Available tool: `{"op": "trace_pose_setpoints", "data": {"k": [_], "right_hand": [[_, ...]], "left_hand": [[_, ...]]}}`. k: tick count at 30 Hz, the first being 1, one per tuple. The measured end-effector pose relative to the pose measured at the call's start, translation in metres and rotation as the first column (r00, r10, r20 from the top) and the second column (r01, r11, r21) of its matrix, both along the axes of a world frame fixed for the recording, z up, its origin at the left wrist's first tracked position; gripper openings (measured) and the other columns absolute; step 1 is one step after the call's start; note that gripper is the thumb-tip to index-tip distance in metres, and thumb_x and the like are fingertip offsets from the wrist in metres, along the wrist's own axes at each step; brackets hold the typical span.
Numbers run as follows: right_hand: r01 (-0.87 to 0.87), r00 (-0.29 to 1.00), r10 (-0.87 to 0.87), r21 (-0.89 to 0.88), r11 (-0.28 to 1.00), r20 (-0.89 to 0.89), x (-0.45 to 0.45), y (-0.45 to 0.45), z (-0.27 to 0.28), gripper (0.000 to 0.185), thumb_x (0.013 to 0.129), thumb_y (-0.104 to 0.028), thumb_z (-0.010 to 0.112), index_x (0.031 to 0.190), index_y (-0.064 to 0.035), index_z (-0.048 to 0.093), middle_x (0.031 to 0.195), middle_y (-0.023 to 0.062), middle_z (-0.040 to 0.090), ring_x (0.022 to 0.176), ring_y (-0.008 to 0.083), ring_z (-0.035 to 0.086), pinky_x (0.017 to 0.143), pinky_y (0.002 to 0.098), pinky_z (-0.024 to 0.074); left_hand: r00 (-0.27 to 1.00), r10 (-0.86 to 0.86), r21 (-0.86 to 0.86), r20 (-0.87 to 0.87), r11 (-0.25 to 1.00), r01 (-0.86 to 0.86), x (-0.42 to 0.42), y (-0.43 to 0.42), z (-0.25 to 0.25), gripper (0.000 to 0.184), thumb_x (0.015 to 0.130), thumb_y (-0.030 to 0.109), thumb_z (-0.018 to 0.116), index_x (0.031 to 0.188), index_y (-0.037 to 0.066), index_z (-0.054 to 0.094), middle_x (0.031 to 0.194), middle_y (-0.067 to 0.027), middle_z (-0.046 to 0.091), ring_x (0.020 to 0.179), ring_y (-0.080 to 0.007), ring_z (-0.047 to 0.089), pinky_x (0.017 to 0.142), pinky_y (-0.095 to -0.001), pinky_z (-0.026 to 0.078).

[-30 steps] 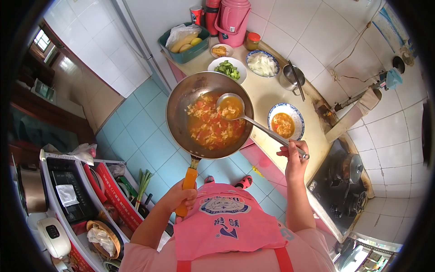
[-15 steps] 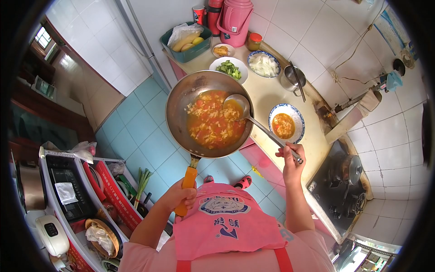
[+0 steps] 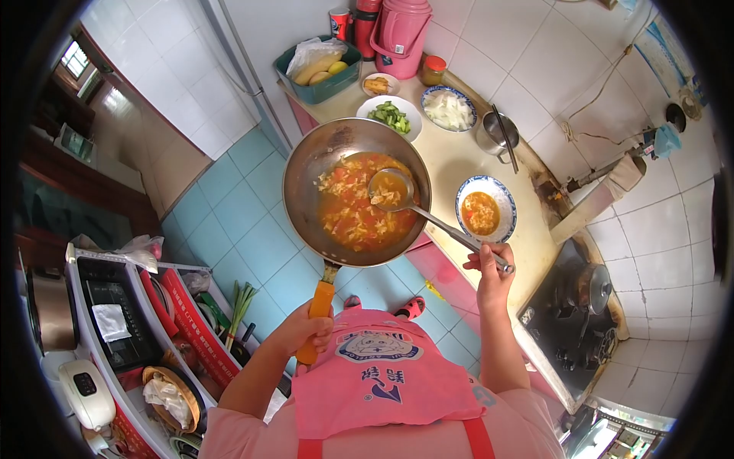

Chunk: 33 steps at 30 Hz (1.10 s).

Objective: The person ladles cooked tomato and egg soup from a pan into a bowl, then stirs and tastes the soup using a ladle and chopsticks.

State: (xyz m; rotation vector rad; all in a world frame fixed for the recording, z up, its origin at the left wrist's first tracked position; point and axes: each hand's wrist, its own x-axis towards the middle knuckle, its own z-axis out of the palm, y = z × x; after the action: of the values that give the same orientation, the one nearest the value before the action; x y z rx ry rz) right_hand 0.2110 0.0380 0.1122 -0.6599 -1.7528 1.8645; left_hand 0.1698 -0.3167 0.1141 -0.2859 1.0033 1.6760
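Note:
My left hand [image 3: 312, 330] is wrapped round the orange handle of a wok [image 3: 312, 229], which is held up in front of me. Red and yellow tomato-egg soup [image 3: 355, 218] fills the bottom of the wok. My right hand [image 3: 493, 269] grips the end of a long metal ladle [image 3: 451, 229]. The ladle's bowl lies in the wok's right half, with soup and egg pieces in it. To the right of the wok, a blue-and-white bowl [image 3: 505, 223] on the counter holds some of the same soup.
On the counter [image 3: 451, 157] are a plate of chopped greens [image 3: 391, 116], a plate of white slices [image 3: 449, 109], a metal cup [image 3: 489, 139] with chopsticks across it, a jar and a green basin [image 3: 317, 93]. A black stove [image 3: 573, 321] is at right, a shelf unit [image 3: 172, 268] at left.
The ladle's bowl has dipped into the soup, shifted right, then moved back left with soup in it. My right hand has lowered slightly. My left hand keeps its hold on the wok.

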Motion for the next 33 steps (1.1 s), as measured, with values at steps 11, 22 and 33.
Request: {"op": "trace_pose_setpoints", "data": {"k": [11,22,33], "right_hand": [[-0.095,0.995,0.095,0.126,0.988,0.004,0.000,-0.011,-0.001,0.020,0.091,-0.017,0.061,0.091,0.0030,0.055,0.078,0.0099,0.062,0.069,0.0142,0.062,0.061,0.0282,0.0541],[-0.111,0.994,0.111,0.081,0.990,0.006,-0.001,-0.012,-0.006,0.018,0.092,-0.014,0.059,0.091,0.0029,0.053,0.078,0.0097,0.061,0.068,0.0148,0.061,0.062,0.0282,0.0533],[-0.076,0.997,0.076,-0.015,0.997,-0.005,-0.002,-0.008,-0.006,0.018,0.092,-0.014,0.059,0.092,0.0025,0.052,0.079,0.0099,0.062,0.069,0.0164,0.062,0.066,0.0300,0.0522]], "left_hand": [[1.000,-0.011,-0.018,-0.013,1.000,0.011,0.000,0.002,-0.001,0.021,0.084,0.009,0.056,0.099,0.010,0.040,0.070,-0.0014,0.042,0.052,-0.0091,0.041,0.049,-0.0279,0.039],[1.000,0.000,-0.035,-0.021,0.999,-0.001,0.001,0.005,0.001,0.019,0.084,0.009,0.057,0.095,0.009,0.041,0.067,-0.0003,0.042,0.050,-0.0086,0.041,0.048,-0.0269,0.039],[1.000,-0.010,-0.055,-0.025,0.998,0.009,0.001,0.007,0.003,0.020,0.083,0.008,0.056,0.096,0.009,0.041,0.067,-0.0008,0.042,0.050,-0.0089,0.041,0.048,-0.0271,0.039]]}}
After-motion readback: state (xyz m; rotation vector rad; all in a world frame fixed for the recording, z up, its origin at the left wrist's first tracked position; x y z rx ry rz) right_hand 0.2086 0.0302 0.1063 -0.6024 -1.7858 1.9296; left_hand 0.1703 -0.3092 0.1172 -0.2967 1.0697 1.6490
